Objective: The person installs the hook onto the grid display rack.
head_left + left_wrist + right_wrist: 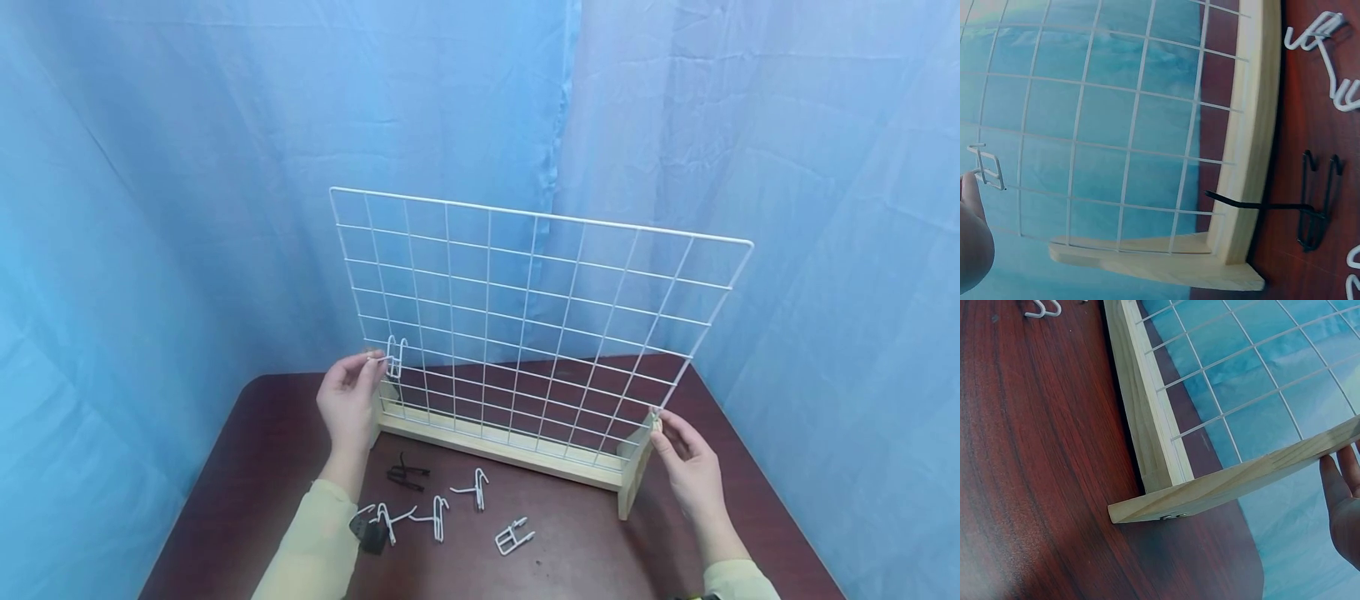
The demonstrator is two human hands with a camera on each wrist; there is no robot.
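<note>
My left hand (pixel 348 408) pinches a white wire hook (pixel 395 372) between thumb and fingers at the lower left of the white wire grid (pixel 487 209). In the left wrist view the hook (pixel 1000 172) overlaps the grid's wires, and only part of the hand (pixel 974 244) shows. The grid stands upright, leaning back, in a pale wooden base (pixel 502 451). At the base's right end, my right hand (pixel 693 479) grips the top of the wooden side piece (pixel 636 475). The right wrist view shows its fingertips (pixel 1330 469) against that side piece's edge.
Before the base, on the dark red table (pixel 570 550), lie a black hook (pixel 406 477) and several white hooks (pixel 438 521). A flatter white wire piece (pixel 513 538) lies to their right. Blue curtains (pixel 262 167) hang behind the table and at both sides.
</note>
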